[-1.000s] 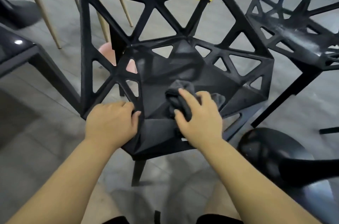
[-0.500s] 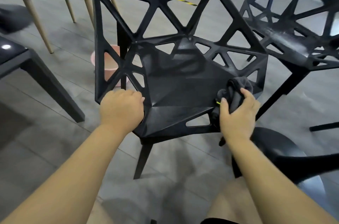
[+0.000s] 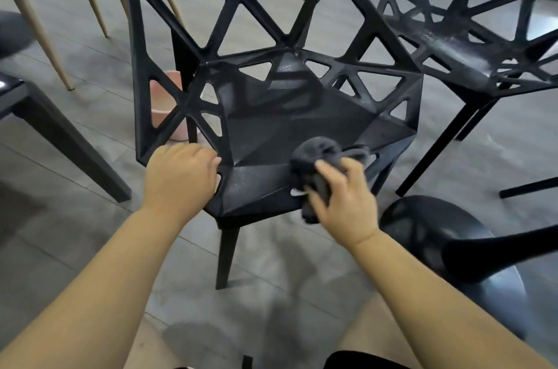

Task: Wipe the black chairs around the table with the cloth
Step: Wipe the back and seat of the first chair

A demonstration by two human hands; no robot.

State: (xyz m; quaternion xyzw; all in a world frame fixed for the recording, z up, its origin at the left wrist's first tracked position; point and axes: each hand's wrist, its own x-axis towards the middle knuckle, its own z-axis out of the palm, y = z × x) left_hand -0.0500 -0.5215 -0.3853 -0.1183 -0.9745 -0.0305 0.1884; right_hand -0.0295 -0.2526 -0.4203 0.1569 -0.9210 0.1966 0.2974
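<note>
A black chair (image 3: 290, 115) with a lattice of triangular openings stands in front of me, its faceted seat facing me. My left hand (image 3: 179, 176) grips the seat's front left edge, fingers curled over the rim. My right hand (image 3: 344, 196) holds a bunched dark grey cloth (image 3: 320, 157) against the seat's front right edge. A second black lattice chair (image 3: 471, 36) stands to the right.
A dark table leg (image 3: 66, 139) slants in at the left. A pink bucket (image 3: 164, 105) sits on the floor behind the chair. A grey chair with wooden legs (image 3: 45, 24) is at the upper left. A rounded black seat (image 3: 447, 235) lies at the lower right.
My right hand swept the cloth from mid-seat out to the right edge, then back left along the front edge. My left hand kept its grip on the front left rim.
</note>
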